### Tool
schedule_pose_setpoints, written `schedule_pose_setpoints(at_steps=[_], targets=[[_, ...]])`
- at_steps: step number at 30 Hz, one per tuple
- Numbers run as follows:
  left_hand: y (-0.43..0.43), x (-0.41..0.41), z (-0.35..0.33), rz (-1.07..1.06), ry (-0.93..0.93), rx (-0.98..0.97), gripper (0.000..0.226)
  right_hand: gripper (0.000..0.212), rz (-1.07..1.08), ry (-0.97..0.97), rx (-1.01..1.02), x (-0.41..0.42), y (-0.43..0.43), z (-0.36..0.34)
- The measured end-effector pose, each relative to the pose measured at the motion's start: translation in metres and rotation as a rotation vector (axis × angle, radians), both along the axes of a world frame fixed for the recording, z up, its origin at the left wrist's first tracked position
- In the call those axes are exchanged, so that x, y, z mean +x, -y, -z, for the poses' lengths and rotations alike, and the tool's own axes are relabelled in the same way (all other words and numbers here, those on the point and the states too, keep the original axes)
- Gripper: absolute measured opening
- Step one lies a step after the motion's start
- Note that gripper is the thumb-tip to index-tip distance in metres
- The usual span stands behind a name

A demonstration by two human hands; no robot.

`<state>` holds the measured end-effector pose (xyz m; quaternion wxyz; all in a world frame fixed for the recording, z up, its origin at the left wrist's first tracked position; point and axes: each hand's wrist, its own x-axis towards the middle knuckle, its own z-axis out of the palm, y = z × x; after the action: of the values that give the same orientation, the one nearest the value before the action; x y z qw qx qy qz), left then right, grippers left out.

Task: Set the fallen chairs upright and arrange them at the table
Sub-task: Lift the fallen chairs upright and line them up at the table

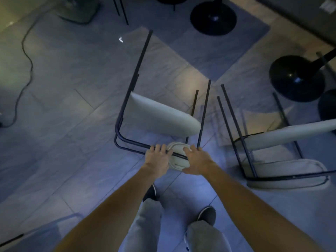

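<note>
A chair (161, 117) with a white seat and thin dark metal frame lies tipped over on the tiled floor in front of me, its legs pointing away. My left hand (157, 157) grips the dark frame bar at the chair's near end. My right hand (195, 160) holds the white backrest pad and frame just to the right of it. A second fallen chair (283, 137) of the same kind lies on its side to the right, legs pointing away. Two round black table bases (213, 17) (297, 79) stand beyond the chairs.
A grey rug (209, 51) covers the floor under the far table base. A black cable (27, 57) snakes over the tiles at the left, near a square stand base (80, 10). Thin dark legs (121, 10) of another piece stand at the top. My feet are below the hands.
</note>
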<state>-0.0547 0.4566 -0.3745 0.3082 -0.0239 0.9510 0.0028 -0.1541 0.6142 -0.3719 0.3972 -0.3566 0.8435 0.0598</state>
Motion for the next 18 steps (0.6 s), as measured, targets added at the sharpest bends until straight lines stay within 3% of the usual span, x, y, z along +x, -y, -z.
schedule_pose_setpoints(at_steps=[10, 18], targets=[[0.037, 0.012, 0.074, 0.032, -0.014, 0.013, 0.077, 0.115, 0.068, 0.017, 0.122, 0.048, 0.059, 0.078], [0.068, 0.036, 0.104, -0.088, -0.130, -0.068, 0.085, 0.120, 0.055, -0.065, 0.123, 0.073, 0.093, 0.108]])
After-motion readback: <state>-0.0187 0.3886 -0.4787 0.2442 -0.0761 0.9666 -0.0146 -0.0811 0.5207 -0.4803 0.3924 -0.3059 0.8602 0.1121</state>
